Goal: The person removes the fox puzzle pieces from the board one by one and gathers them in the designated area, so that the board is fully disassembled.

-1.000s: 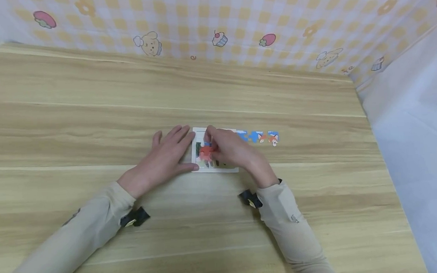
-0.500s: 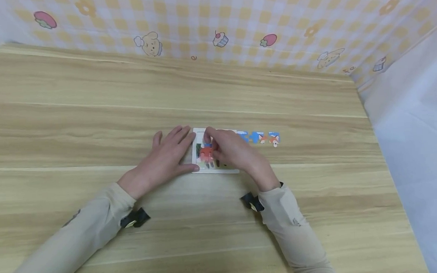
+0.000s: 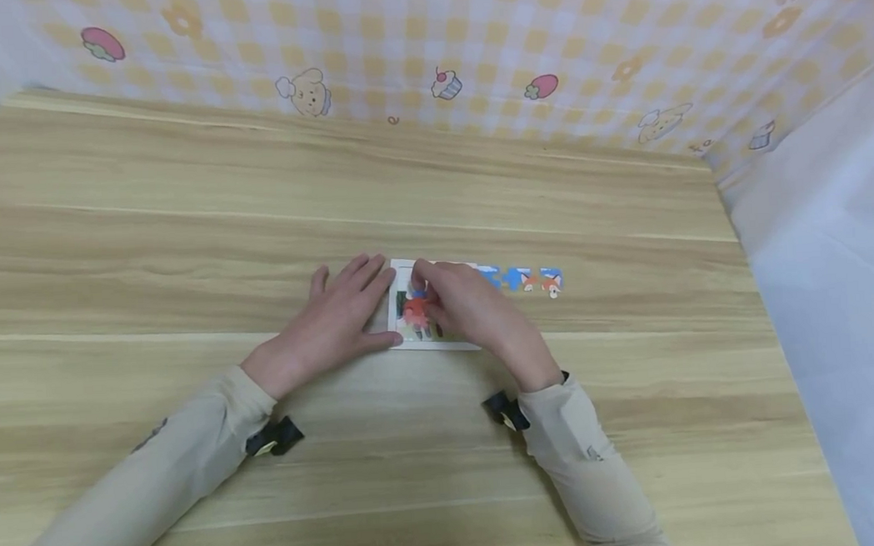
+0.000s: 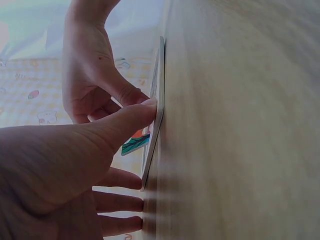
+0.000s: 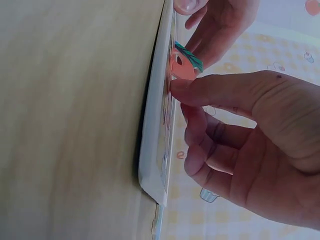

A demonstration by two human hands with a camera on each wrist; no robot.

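Right wrist view: R hand (image 5: pixel 272 135) pinching red-&-green puzzle pc. (image 5: pixel 184 66) at the frame

Thumb & index nearly together, pc. btwn. them at its edge; other fingers curled in. Pc. is tilted, green end up off the white puzzle frame (image 5: pixel 152 130); can't tell if low edge is seated. Frame lies flat on table; some pics. show inside, the rest hidden under R hand.

L hand (image 3: pixel 328 328) at frame's L side: fingers spread, thumb on near L corner, fingertips by far L corner; not gripping anything.

Just R of frame, a row of blue-&-orange pcs. (image 3: pixel 551 279), the nearest partly behind R hand. All on wood-grain table (image 3: pixel 177 197). Beige sleeves (image 3: pixel 156 470) w/ black wrist straps. Behind: yellow-white check cloth (image 3: pixel 384 26) w/ cartoon prints; white sheet (image 3: pixel 833 240) at R.
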